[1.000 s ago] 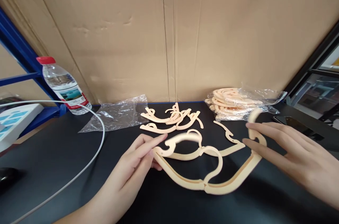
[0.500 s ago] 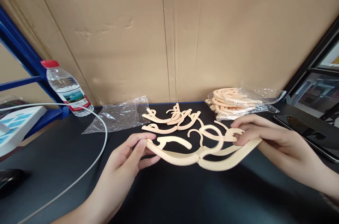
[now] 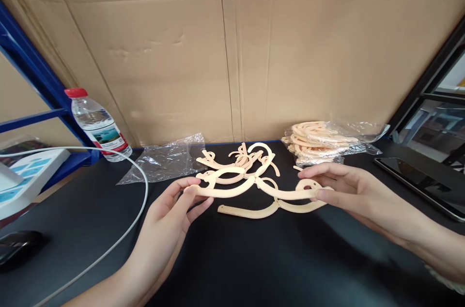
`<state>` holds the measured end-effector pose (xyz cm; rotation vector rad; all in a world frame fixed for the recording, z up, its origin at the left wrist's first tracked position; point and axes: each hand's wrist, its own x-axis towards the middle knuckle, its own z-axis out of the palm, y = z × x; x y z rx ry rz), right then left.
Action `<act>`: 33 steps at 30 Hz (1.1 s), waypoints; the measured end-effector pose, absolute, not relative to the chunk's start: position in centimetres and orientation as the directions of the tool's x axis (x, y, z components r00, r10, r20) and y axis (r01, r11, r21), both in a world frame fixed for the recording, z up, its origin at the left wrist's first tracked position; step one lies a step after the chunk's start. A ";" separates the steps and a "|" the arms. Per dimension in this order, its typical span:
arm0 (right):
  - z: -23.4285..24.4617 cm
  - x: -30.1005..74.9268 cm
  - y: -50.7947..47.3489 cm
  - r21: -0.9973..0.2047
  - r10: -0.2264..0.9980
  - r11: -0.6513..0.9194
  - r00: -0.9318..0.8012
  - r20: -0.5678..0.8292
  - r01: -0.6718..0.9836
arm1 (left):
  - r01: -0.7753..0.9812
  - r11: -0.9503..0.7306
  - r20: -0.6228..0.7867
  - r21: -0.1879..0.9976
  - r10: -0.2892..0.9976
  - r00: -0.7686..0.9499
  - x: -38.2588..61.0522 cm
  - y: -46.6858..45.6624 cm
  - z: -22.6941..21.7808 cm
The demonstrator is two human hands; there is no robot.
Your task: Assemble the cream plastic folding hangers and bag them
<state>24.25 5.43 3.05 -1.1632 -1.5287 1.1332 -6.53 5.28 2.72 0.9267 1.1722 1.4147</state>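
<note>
Between my hands is a cream folding clothes hanger [image 3: 232, 191], held level above the table with its hook pointing up and away. My left hand [image 3: 174, 212] pinches its left arm end between thumb and fingers. The right arm end is gripped by my right hand [image 3: 337, 195], thumb in front. Just below it, another cream hanger [image 3: 250, 212] lies on the black table, partly covered by the held one and by my right hand. Behind, several more hangers [image 3: 209, 159] lie overlapping in a loose pile.
A stack of hangers in clear plastic [image 3: 316, 140] stands at back right, an empty plastic bag [image 3: 163, 159] at back left. A water bottle [image 3: 100, 125], white cable [image 3: 145, 191], power strip [image 3: 54, 164] and mouse [image 3: 20, 247] are left; a phone [image 3: 417, 183] lies right. Cardboard [image 3: 174, 69] closes the back.
The held hanger has turned from a tilted, edge-near pose to a flatter one facing me, and moved up and left, away from the hanger on the table. Both hands keep hold.
</note>
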 end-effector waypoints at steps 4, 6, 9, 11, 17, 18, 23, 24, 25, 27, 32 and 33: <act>3.0 23.7 6.7 -0.976 0.981 0.178 -0.101 0.166 0.125 | -0.102 -0.032 0.015 0.994 0.987 -0.161 -6.7 5.8 2.9; 3.0 23.8 7.2 -0.982 0.984 0.170 -0.062 0.165 0.081 | -0.002 -0.074 0.074 0.997 0.995 -0.065 -7.1 6.2 3.2; 3.0 24.2 7.8 -0.988 0.987 0.156 -0.030 0.155 0.021 | 0.182 -0.210 0.173 0.961 0.965 0.198 -7.8 6.7 3.5; 2.9 24.3 7.9 -0.985 0.985 0.172 -0.006 0.172 0.008 | 0.267 -0.320 0.234 0.909 0.922 0.307 -8.1 6.8 3.6; 2.6 24.5 7.9 -0.984 0.985 0.172 0.040 0.171 -0.052 | 0.426 -0.446 0.306 0.787 0.882 0.357 -8.0 6.5 3.2; 2.5 24.5 7.9 -0.984 0.985 0.168 0.041 0.165 -0.061 | 0.435 -0.444 0.301 0.783 0.883 0.360 -8.0 6.6 3.2; 2.6 24.3 7.9 -0.986 0.987 0.158 -0.014 0.159 -0.056 | 0.423 -0.330 0.192 0.844 0.922 0.337 -7.8 6.8 2.9; 2.6 24.3 7.8 -0.986 0.987 0.159 -0.028 0.161 -0.049 | 0.423 -0.285 0.151 0.860 0.934 0.323 -7.7 6.8 2.9; 2.7 24.2 7.7 -0.986 0.986 0.159 -0.039 0.161 -0.046 | 0.425 -0.246 0.113 0.871 0.943 0.313 -7.6 6.8 2.9; 2.8 24.2 7.5 -0.991 0.990 0.126 -0.064 0.129 -0.051 | 0.432 -0.200 0.066 0.880 0.950 0.304 -7.5 6.8 3.0; 3.2 25.1 6.6 -0.996 0.989 -0.062 -0.141 -0.053 -0.060 | 0.357 -0.089 -0.009 0.930 0.965 0.264 -7.3 6.4 3.2; 3.2 25.5 6.4 -0.994 0.982 -0.101 -0.163 -0.093 -0.041 | 0.343 -0.058 -0.034 0.937 0.966 0.256 -7.3 6.3 3.2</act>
